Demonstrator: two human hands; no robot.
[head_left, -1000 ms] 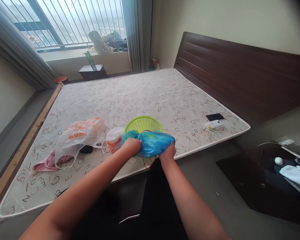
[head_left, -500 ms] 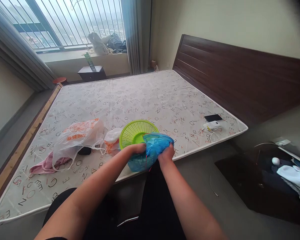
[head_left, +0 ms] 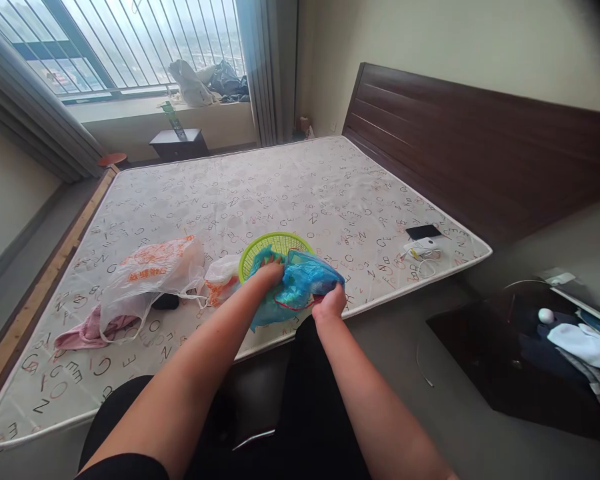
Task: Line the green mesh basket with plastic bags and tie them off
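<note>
A crumpled blue plastic bag [head_left: 300,283] with a thin red drawstring is stretched between my hands, over the near side of a green plastic basket [head_left: 253,248]. My left hand [head_left: 274,272] is closed on the bag's left part, its fingers partly covered by the film. At the bag's right end my right hand [head_left: 331,301] grips the bunched plastic. Something darker shows through the film near the right hand; I cannot make out what it is. The basket rests on the mattress [head_left: 220,200] near its front edge.
To the left lie a white plastic bag with orange print [head_left: 153,267], a pink cloth [head_left: 87,330] and a small black item [head_left: 165,302]. A smaller white bag [head_left: 223,275] sits beside the basket. A black phone [head_left: 423,231] and a white charger with cable [head_left: 420,247] lie on the right.
My left hand has moved up and over the basket, spreading the blue bag leftward. The right hand stays on the bag's right end. The view has shifted slightly.
</note>
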